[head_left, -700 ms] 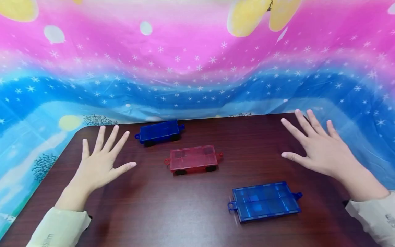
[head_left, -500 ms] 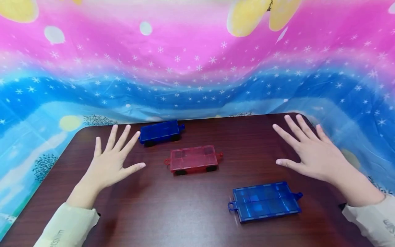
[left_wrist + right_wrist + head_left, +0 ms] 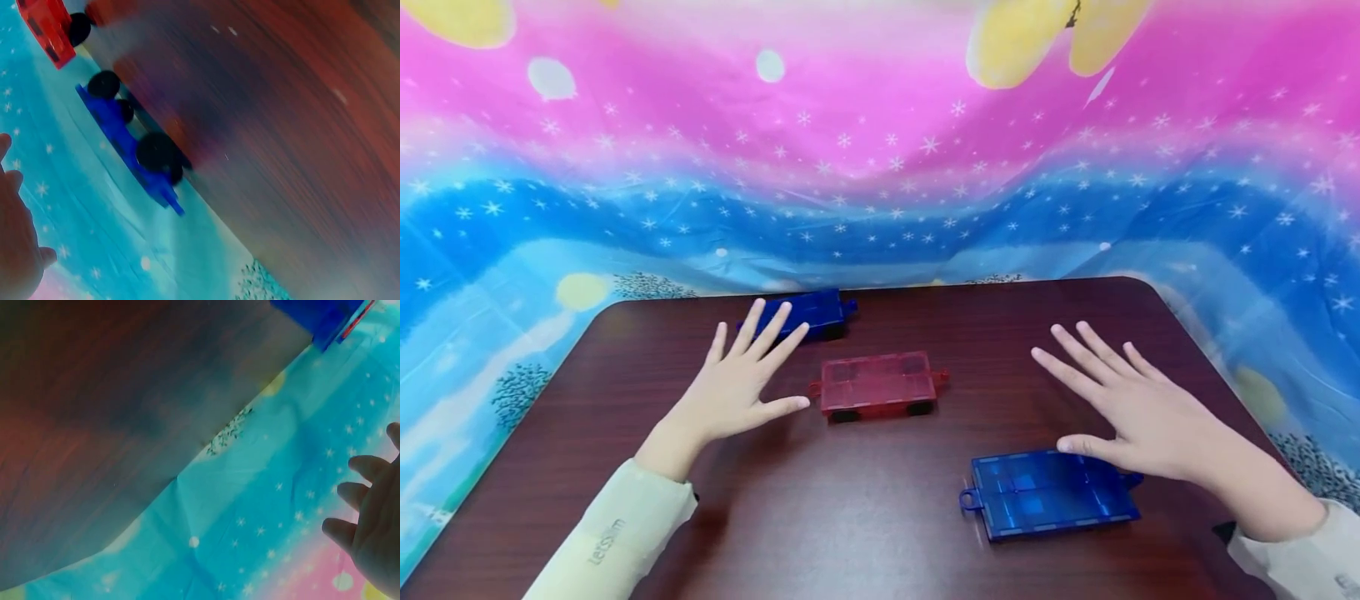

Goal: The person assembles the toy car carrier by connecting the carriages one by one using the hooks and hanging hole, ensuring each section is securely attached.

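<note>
Fingers spread flat, my left hand (image 3: 733, 392) hovers with an empty grip between the far dark-blue wheeled tile (image 3: 812, 312) and the red wheeled tile (image 3: 877, 386). My right hand (image 3: 1131, 408), equally splayed, holds nothing, its thumb over the near blue tile (image 3: 1045, 498). All three lie on the dark worktop (image 3: 880, 517).

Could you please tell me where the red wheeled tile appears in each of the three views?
Head: red wheeled tile at table centre, beside the left hand.
Left wrist: top left corner, above the far blue wheeled tile.
Right wrist: not in it.
Shared landmark: dark wooden table.
</note>
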{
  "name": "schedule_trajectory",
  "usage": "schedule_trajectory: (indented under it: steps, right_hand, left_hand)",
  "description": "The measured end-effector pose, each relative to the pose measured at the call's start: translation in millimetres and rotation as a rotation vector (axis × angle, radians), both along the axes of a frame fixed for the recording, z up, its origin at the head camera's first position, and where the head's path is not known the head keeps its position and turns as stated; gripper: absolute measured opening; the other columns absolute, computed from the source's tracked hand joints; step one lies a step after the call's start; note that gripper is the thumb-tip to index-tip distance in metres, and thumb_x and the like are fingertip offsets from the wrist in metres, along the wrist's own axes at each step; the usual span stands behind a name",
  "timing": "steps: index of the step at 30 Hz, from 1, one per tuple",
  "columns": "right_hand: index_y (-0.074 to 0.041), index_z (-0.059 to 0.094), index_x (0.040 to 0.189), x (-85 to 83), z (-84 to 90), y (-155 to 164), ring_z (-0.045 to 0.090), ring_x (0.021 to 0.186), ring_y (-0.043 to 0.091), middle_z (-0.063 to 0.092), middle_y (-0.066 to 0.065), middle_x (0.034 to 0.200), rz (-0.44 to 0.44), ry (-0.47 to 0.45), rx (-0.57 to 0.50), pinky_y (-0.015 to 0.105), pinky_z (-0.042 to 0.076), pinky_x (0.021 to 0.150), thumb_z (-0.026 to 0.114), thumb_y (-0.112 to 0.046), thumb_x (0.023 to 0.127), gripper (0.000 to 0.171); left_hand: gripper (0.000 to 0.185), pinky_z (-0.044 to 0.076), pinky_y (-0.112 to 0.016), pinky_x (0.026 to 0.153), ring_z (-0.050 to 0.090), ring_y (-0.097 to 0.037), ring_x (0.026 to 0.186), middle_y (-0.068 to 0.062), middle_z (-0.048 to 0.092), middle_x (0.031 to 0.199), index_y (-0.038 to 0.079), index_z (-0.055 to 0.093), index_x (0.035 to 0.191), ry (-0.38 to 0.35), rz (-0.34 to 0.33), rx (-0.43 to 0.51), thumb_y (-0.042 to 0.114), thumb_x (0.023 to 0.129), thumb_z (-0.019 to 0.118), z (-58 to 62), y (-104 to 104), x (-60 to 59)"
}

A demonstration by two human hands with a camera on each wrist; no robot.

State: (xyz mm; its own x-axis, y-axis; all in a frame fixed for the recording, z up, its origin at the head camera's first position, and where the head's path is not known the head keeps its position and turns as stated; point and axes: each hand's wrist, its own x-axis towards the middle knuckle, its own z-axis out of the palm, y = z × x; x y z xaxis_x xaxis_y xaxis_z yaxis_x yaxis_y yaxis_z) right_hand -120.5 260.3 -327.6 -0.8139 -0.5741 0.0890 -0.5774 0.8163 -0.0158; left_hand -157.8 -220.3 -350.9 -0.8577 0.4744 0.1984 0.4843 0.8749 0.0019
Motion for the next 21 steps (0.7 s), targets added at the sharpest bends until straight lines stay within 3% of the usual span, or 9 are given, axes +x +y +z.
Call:
schedule_trajectory:
  steps: [8, 15, 19, 21]
  right_hand:
    - [-0.031, 0.014, 0.149, 9.9, -12.3, -8.1, -0.004, 0.144, 0.022, 0.004, -0.003, 0.157, 0.108, -0.119, -0.058, 0.045, -0.011, 0.113, 0.060, -0.058, 0.080, 0.087]
    - [-0.034, 0.020, 0.147, 22.2, -22.7, -16.4, 0.015, 0.143, 0.026, 0.016, -0.008, 0.154, 0.142, -0.236, -0.135, 0.061, 0.018, 0.107, 0.061, -0.059, 0.078, 0.084]
    - [-0.034, 0.022, 0.147, 28.0, -29.5, -18.4, 0.020, 0.142, 0.025, 0.021, -0.011, 0.153, 0.167, -0.263, -0.151, 0.053, 0.020, 0.111, 0.064, -0.061, 0.074, 0.089]
    - [-0.034, 0.022, 0.147, 29.2, -31.8, -19.1, 0.021, 0.141, 0.025, 0.022, -0.010, 0.152, 0.184, -0.277, -0.152, 0.039, 0.009, 0.117, 0.066, -0.062, 0.071, 0.092]
  left_hand:
    - [0.088, 0.012, -0.064, 0.108, -0.008, -0.023, 0.144, 0.008, -0.002, 0.157, 0.039, 0.003, 0.147, -0.097, -0.057, 0.009, 0.072, 0.079, 0.047, -7.2, 18.0, -7.8]
    - [0.086, 0.018, -0.061, 0.108, -0.003, -0.021, 0.145, 0.012, -0.001, 0.156, 0.040, 0.000, 0.146, -0.195, -0.108, 0.018, 0.068, 0.081, 0.049, -15.7, 27.9, -13.6]
    - [0.084, 0.022, -0.061, 0.106, 0.008, -0.024, 0.144, 0.009, 0.009, 0.156, 0.038, 0.007, 0.148, -0.248, -0.123, 0.048, 0.067, 0.081, 0.049, -15.6, 31.2, -15.6]
    - [0.083, 0.024, -0.061, 0.106, 0.011, -0.025, 0.144, 0.007, 0.014, 0.155, 0.036, 0.012, 0.148, -0.272, -0.125, 0.068, 0.068, 0.081, 0.049, -15.2, 31.7, -16.2]
